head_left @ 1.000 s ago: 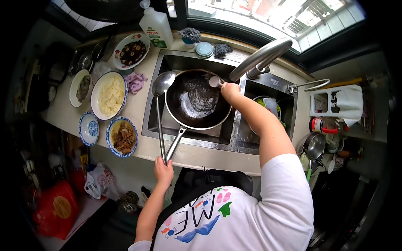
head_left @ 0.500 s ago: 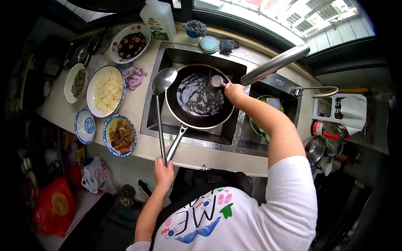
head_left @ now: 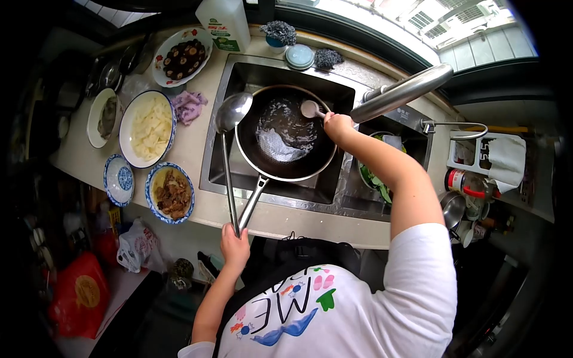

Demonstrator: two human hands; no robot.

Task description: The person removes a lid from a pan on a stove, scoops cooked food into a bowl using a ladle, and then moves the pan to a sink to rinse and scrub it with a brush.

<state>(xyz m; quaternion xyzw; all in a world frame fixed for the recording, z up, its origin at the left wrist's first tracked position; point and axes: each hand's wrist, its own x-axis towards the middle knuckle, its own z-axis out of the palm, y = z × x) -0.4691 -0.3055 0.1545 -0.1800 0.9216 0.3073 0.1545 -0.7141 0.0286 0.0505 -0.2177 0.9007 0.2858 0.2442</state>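
Observation:
A dark frying pan [head_left: 248,143] with water and a little foam in it sits over the left sink basin. Its metal handle reaches toward my body, where my left hand [head_left: 234,246] closes around the handle's end together with the handle of a steel ladle [head_left: 234,112]. The ladle's bowl rests by the pan's left rim. My right hand [head_left: 339,127] grips a dish brush [head_left: 310,109] with a pale round head, held inside the pan near its right wall. Whether the bristles touch the pan is hidden.
A steel faucet [head_left: 406,90] arches beside my right hand. The right basin holds leafy greens [head_left: 376,179]. On the left counter stand a bowl of pale slices [head_left: 150,132], a bowl of meat [head_left: 173,194], a mushroom plate [head_left: 185,59], a small plate [head_left: 119,180] and a purple cloth [head_left: 190,107].
The brush remains near the pan's right side, its head turned slightly. Water and foam in the pan have swirled, showing more dark bottom. My left hand keeps its hold on both handles.

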